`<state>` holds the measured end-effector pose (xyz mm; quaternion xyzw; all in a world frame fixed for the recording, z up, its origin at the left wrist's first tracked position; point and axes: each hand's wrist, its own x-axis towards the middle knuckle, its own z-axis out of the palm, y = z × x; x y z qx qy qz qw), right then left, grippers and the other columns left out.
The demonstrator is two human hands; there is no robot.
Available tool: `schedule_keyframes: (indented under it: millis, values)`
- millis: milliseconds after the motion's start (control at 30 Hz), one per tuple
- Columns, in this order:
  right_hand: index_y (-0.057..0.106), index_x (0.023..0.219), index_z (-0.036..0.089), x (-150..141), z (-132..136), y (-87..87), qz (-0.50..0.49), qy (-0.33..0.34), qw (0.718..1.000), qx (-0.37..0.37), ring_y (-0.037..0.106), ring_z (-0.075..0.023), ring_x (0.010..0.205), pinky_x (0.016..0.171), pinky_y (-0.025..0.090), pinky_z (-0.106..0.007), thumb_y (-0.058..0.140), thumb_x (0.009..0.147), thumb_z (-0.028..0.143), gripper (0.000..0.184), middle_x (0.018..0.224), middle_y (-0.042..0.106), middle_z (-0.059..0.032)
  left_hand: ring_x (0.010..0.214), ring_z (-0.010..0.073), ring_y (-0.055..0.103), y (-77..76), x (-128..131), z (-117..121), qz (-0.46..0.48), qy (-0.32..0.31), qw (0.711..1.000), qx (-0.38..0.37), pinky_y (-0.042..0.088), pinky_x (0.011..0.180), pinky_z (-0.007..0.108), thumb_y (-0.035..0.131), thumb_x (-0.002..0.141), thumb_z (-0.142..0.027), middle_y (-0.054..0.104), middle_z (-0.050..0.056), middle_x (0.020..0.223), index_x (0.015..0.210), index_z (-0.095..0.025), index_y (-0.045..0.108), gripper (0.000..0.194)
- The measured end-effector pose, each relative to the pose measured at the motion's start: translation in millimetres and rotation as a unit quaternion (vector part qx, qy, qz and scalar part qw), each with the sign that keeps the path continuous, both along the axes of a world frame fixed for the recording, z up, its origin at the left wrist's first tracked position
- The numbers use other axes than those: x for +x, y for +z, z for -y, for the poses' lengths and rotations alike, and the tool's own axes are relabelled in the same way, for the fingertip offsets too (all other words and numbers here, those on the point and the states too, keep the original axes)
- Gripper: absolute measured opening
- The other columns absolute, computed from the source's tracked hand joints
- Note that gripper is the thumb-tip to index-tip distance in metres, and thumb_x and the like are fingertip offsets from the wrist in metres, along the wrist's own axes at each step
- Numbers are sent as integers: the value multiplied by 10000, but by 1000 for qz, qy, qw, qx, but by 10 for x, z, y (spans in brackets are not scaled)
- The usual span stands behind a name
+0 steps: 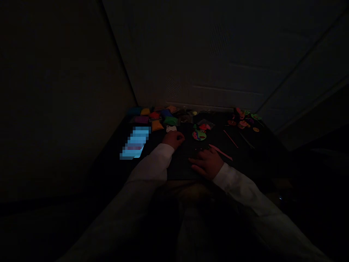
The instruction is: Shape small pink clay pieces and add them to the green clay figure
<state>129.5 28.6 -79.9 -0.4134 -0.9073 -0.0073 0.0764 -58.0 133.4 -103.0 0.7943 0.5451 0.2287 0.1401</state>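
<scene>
Round green piece (199, 136), pink and blue decoration on face; slim pink strip (221, 152) aslant nearby.

left hand (173, 139): curled, near white piece (171, 128) | right hand (208, 163): palm down, beside pink strip (224, 153) | lit screen (136, 142): left

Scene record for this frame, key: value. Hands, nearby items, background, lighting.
left_hand: left hand, fingers curled, any held item too dark to tell
right_hand: right hand, palm down, fingers extended
near_left: white item, just beyond the hand
near_right: pink strip
beyond_hands: round green piece with coloured decoration
back_left: coloured packets
back_right: small bright pieces
left_side: glowing screen, pixelated
surface: dark table
lighting: very dim
</scene>
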Motion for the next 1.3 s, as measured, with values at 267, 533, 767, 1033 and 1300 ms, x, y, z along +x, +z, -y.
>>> schedule_keyframes:
  millis: [267, 533, 767, 1033, 1300]
  values:
    - [493, 1107, 257, 43, 10, -23, 0, -16, 1000, 1, 431, -164, 818, 737, 209, -348, 279, 826, 448, 402, 881, 549, -47, 779, 156, 524, 13, 6, 13, -4, 3, 1000, 1, 400, 727, 266, 497, 674, -279, 610, 28, 785, 765, -182, 628, 187]
    - [440, 1158, 267, 46, 16, -25, 8, -16, 1000, -10, 415, -178, 839, 741, 205, -361, 292, 810, 477, 432, 926, 531, -51, 802, 157, 512, 1, 2, 9, -9, 3, 1000, 3, 391, 740, 269, 493, 677, -280, 604, 25, 801, 774, -185, 623, 188]
    - [426, 1167, 287, 78, 69, -17, 13, -12, 1000, -18, 420, -179, 831, 743, 205, -367, 285, 808, 483, 433, 926, 517, -58, 801, 161, 508, 20, 7, 13, -10, 3, 1000, 0, 387, 752, 276, 495, 675, -279, 604, 26, 800, 775, -188, 623, 187]
    - [402, 1191, 261, 76, 59, -18, 30, -30, 999, -16, 415, -186, 857, 757, 198, -366, 293, 802, 487, 463, 956, 506, -68, 794, 161, 510, 3, 4, 5, -8, 5, 1000, -1, 393, 737, 275, 500, 671, -283, 606, 26, 795, 775, -189, 625, 189]
    - [390, 1187, 312, 10, 109, 19, 32, -20, 999, -28, 420, -181, 823, 716, 208, -356, 260, 799, 517, 457, 926, 505, -55, 793, 163, 512, 19, 15, 6, -6, 3, 1000, -3, 393, 736, 278, 495, 673, -281, 605, 33, 794, 773, -180, 624, 192]
